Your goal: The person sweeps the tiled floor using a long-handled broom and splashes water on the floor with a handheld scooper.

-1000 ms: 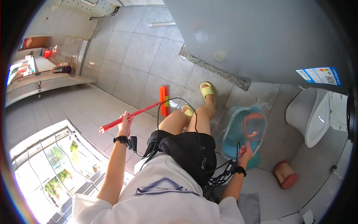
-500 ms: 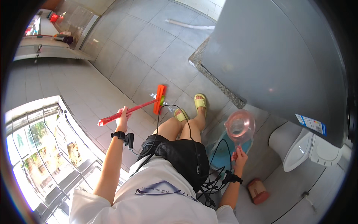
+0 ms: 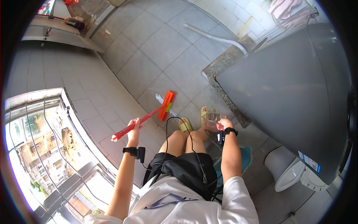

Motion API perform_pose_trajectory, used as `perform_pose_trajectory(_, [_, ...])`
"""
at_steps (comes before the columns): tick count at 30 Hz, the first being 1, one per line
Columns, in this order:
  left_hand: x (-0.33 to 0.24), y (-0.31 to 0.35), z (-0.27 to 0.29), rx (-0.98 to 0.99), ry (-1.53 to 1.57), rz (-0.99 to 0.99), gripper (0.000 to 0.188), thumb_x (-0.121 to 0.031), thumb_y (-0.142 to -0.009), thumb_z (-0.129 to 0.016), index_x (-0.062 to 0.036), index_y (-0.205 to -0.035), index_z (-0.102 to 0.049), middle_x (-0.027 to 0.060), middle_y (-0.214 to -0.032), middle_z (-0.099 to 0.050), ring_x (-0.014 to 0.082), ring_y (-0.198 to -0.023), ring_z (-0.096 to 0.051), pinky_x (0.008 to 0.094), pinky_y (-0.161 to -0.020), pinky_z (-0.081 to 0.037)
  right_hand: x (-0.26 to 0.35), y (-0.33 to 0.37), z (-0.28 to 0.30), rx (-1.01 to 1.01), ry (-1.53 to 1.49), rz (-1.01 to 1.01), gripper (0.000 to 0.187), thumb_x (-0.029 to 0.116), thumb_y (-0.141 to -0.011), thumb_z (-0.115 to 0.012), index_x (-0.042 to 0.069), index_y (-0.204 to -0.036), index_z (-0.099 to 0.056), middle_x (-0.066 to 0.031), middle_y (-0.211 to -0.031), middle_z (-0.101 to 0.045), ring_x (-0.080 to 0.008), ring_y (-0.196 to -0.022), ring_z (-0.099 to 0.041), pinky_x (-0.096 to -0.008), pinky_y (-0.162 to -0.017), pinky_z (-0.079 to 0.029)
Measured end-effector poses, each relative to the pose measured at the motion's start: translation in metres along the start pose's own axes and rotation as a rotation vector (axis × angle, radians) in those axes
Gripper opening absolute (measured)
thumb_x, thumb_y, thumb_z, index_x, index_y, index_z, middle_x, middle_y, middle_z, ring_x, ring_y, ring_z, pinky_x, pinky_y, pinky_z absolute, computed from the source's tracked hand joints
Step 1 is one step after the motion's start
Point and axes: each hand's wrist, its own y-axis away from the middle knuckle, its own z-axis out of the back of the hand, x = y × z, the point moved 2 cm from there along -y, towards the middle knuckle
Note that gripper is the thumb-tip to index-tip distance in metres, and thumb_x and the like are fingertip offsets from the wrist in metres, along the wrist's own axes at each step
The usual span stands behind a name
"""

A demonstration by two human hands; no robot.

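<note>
My left hand (image 3: 134,132) is wrapped round the red handle of a floor scrub brush (image 3: 166,106). Its orange head, with green and dark bristles, is at the floor tiles beside some white suds (image 3: 159,98). In front of my legs, my right hand (image 3: 225,124) grips a clear pinkish water dipper (image 3: 214,118). The dipper's contents cannot be made out. Under my right forearm, a light blue basin (image 3: 245,159) is partly hidden. Yellow-green slippers (image 3: 184,124) are on my feet.
A large grey panel (image 3: 283,82) with a stone edge (image 3: 232,102) fills the right side. Behind it lies a white hose (image 3: 216,38). A white toilet (image 3: 289,175) stands at the lower right, a barred window (image 3: 41,149) at the left. A black cable (image 3: 192,145) loops over my lap.
My right hand has swung the dipper from above the blue basin, forward and left, to in front of my legs. The left hand keeps hold of the scrub brush. The view has shifted.
</note>
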Motion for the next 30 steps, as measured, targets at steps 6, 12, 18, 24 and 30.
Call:
perform_pose_trajectory(6, [-0.003, -0.003, -0.002, -0.035, 0.031, -0.013, 0.018, -0.021, -0.079, -0.053, -0.0035, -0.082, -0.05, 0.0032, -0.076, -0.054, 0.0095, -0.062, -0.053, 0.0206, -0.06, -0.044, 0.009, 0.042, -0.01, 0.054, -0.051, -0.118, 0.008, 0.004, -0.081, -0.042, 0.0, -0.075, -0.039, -0.0091, -0.06, -0.045, -0.0151, -0.044, -0.044, -0.0248, -0.038, -0.037])
perform_pose_trajectory(12, [-0.011, -0.006, -0.01, -0.016, 0.043, -0.039, 0.02, -0.022, -0.079, -0.053, -0.0033, -0.083, -0.05, 0.0042, -0.077, -0.054, 0.0104, -0.063, -0.054, 0.021, -0.059, -0.044, -0.02, 0.108, 0.073, 0.15, 0.004, 0.139, 0.014, 0.016, -0.08, -0.05, 0.003, -0.076, -0.047, -0.006, -0.056, -0.05, -0.013, -0.041, -0.046, -0.0238, -0.035, -0.037])
perform_pose_trajectory(18, [-0.01, -0.01, -0.015, 0.013, 0.021, -0.034, 0.019, -0.021, -0.08, -0.052, -0.0029, -0.084, -0.048, 0.0053, -0.077, -0.054, 0.0122, -0.064, -0.055, 0.0221, -0.06, -0.045, -0.106, 0.212, 0.153, -0.024, -0.039, 0.355, 0.017, 0.019, -0.082, -0.049, 0.004, -0.091, -0.051, -0.0039, -0.058, -0.05, -0.011, -0.04, -0.045, -0.0242, -0.034, -0.034])
perform_pose_trajectory(24, [-0.004, -0.017, -0.026, 0.056, -0.003, -0.032, 0.019, -0.023, -0.081, -0.051, -0.0045, -0.085, -0.047, 0.0052, -0.078, -0.055, 0.0131, -0.066, -0.057, 0.0215, -0.061, -0.045, -0.232, 0.244, 0.214, -0.154, -0.059, 0.31, 0.016, 0.019, -0.081, -0.048, 0.004, -0.076, -0.054, -0.0045, -0.052, -0.049, -0.0114, -0.04, -0.044, -0.0258, -0.035, -0.034])
perform_pose_trajectory(30, [-0.009, -0.016, -0.044, 0.079, -0.034, -0.046, 0.018, -0.02, -0.081, -0.052, -0.0043, -0.081, -0.044, 0.0072, -0.078, -0.055, 0.0141, -0.062, -0.057, 0.0212, -0.056, -0.047, -0.339, 0.137, 0.233, -0.462, -0.159, 0.081, 0.021, 0.021, -0.075, -0.053, 0.002, -0.066, -0.053, -0.0084, -0.054, -0.051, -0.0152, -0.041, -0.047, -0.0288, -0.037, -0.038])
